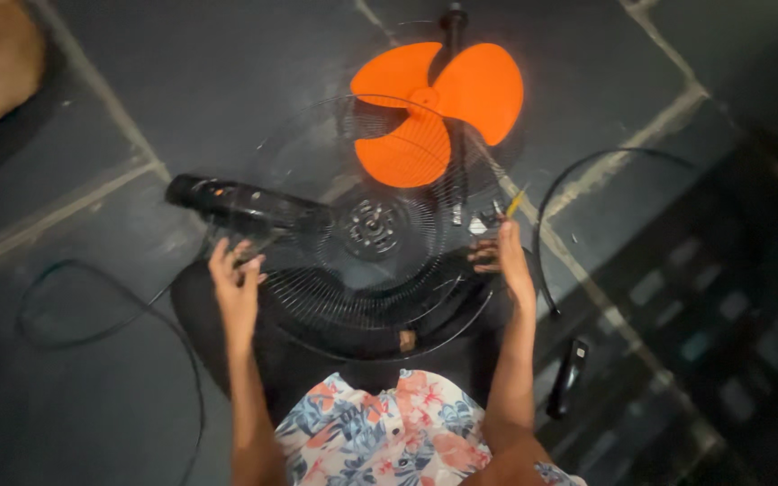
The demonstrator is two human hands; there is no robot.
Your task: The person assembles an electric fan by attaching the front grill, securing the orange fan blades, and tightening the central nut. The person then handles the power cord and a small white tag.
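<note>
Person sits on dark stone floor (182, 72) w/ a black wire fan guard (366, 229) lying flat in front of the knees, a round hub at its centre. Left hand (234, 279) is on the guard's left rim, fingers curled round the wires, so grip closed on the guard, right by the black motor housing (245, 205) that pokes out to the left. Right hand (502, 256) is at the right rim, fingers pinched on a small yellow-handled tool (515, 200), prob. a screwdriver; tip too blurred to see what it meets. To do this bit well, imo: keep left hand steady so the guard can't spin or rock, hold the tool square to the fastener, and keep the rim level. Guard looks thin, springy, slightly domed, easy to bend. Orange three-blade fan blade (438, 108) lies beyond, partly under the guard's far edge. Black cord (74, 310) loops at left; a black remote-like piece (567, 373) lies at right.
</note>
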